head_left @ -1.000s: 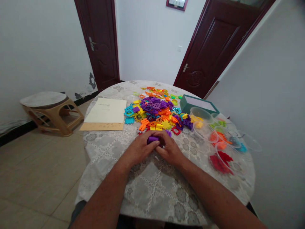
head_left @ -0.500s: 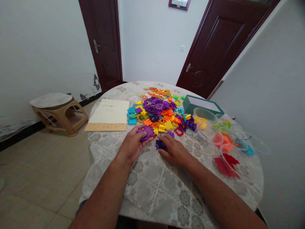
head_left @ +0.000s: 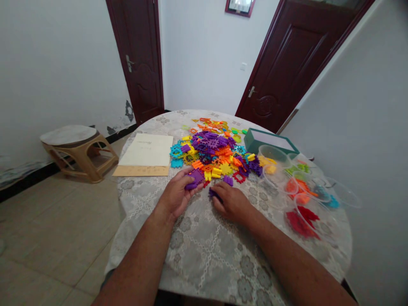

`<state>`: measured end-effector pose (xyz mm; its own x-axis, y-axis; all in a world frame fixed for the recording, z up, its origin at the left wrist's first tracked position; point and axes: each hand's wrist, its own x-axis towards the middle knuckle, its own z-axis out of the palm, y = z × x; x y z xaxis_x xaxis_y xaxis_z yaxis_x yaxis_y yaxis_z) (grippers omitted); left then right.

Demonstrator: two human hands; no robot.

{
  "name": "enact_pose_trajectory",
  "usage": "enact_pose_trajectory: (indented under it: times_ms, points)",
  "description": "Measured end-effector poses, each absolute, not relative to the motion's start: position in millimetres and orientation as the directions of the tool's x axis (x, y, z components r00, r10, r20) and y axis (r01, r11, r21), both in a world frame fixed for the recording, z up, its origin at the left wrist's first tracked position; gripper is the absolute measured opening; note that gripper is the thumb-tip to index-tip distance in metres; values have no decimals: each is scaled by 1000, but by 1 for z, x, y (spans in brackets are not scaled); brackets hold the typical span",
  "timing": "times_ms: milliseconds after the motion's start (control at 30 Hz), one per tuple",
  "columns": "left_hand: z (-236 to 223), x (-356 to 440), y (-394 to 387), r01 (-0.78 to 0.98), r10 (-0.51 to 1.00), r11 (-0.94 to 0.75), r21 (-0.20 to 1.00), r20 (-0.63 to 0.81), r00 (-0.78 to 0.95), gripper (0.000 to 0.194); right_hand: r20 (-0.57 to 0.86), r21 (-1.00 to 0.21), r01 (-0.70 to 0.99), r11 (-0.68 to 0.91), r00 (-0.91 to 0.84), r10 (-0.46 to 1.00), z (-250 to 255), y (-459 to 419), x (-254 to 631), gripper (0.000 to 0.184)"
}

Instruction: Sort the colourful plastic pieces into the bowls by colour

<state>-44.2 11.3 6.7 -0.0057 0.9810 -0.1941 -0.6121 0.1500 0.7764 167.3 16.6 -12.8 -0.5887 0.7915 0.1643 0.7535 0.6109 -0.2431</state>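
My left hand (head_left: pixel 179 192) is closed around several purple plastic building pieces (head_left: pixel 195 178), its thumb lying over them. To its right, my right hand (head_left: pixel 231 199) rests low over the tablecloth with its fingers curled on a dark purple building piece (head_left: pixel 211 193), mostly hidden under the fingers. A loose purple connector (head_left: pixel 228 180) lies just beyond my right fingers. In front of both hands is a heap of interlocking building pieces (head_left: pixel 212 142) in purple, orange, yellow, blue and red.
Clear plastic tubs (head_left: pixel 276 155) on the right hold pieces by colour, among them red pieces (head_left: pixel 302 223). A green box (head_left: pixel 270 142) stands behind them. Cream paper (head_left: pixel 148 148) lies at the left of the round table (head_left: pixel 210 263). A stool (head_left: pixel 78 148) stands on the floor.
My right fingers have closed further over the dark purple piece, covering more of it. The left hand keeps its purple pieces and has hardly moved.
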Motion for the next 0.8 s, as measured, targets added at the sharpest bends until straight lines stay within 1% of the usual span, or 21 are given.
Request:
enact_pose_trajectory:
  times_ms: [33,100,133,167,200,233,300,333,400,533,600,633,667,700,767,800]
  points:
    - [7,-44,11,-611,980,156,776,-198,-1,43,196,-250,755,607,-574,795,-15,19,169,28]
    - [7,-44,11,-608,979,163,777,-203,3,43,288,-302,765,569,-496,819,-19,24,172,30]
    - [8,-44,11,-606,979,166,778,-205,5,44,338,-354,766,537,-430,837,-20,26,174,31]
    - [8,-43,11,-603,978,171,779,-208,8,44,373,-430,755,494,-350,859,-20,27,175,32]
    - [8,-43,11,-599,977,179,781,-214,12,44,376,-534,722,440,-264,888,-19,28,176,33]
    - [8,-42,10,-591,975,192,784,-222,22,45,341,-654,658,373,-185,922,-17,28,176,34]
    - [7,-40,9,-559,971,226,798,-233,60,46,189,-864,459,208,-87,978,-14,24,172,37]
    - [7,-39,8,-537,969,239,809,-230,85,46,115,-926,354,135,-79,990,-12,22,168,38]
    - [6,-37,5,-481,969,248,841,-209,133,49,36,-976,208,57,-106,994,-12,15,159,38]
    - [4,-37,2,-369,967,241,898,-190,169,52,-7,-988,149,27,-226,974,-16,8,144,35]
    - [4,-38,2,-375,965,250,893,-200,167,50,22,-983,171,65,-241,970,-16,11,148,35]
    - [5,-38,2,-398,965,256,881,-207,163,50,71,-970,214,119,-219,973,-16,15,154,35]
    - [5,-39,3,-425,964,264,866,-217,154,50,144,-938,287,193,-184,972,-15,20,162,33]
    - [6,-39,4,-451,963,270,851,-230,143,51,235,-881,386,274,-145,961,-14,26,173,31]
    - [8,-40,5,-493,961,275,826,-251,117,54,407,-707,595,383,-101,908,-13,38,196,27]
    - [9,-41,5,-506,960,275,818,-259,103,56,456,-619,675,402,-108,883,-14,44,206,27]
